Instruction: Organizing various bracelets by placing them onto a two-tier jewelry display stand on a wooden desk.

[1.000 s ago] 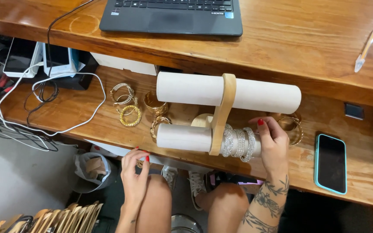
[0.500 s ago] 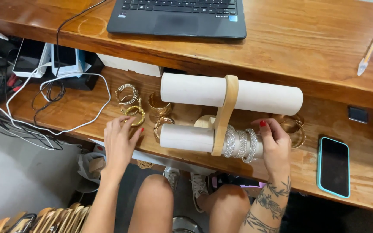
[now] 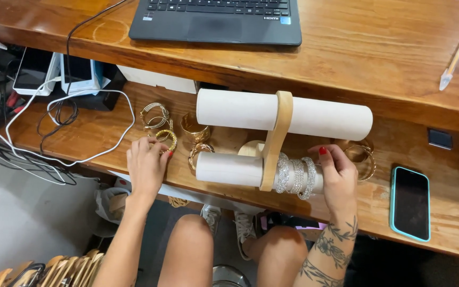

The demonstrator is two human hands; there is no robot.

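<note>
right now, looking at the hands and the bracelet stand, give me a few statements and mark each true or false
1. The left hand rests on a gold bangle lying on the wooden shelf. True.
2. The right hand grips the upper roll of the stand. False: it holds the end of the lower roll; the upper roll is untouched.
3. Sparkly silver bracelets sit on the lower roll beside the right hand. True.
4. The phone lies left of the stand. False: it lies to the right, past the right hand.
5. The laptop sits on the lower shelf. False: it is on the upper desk surface.
</note>
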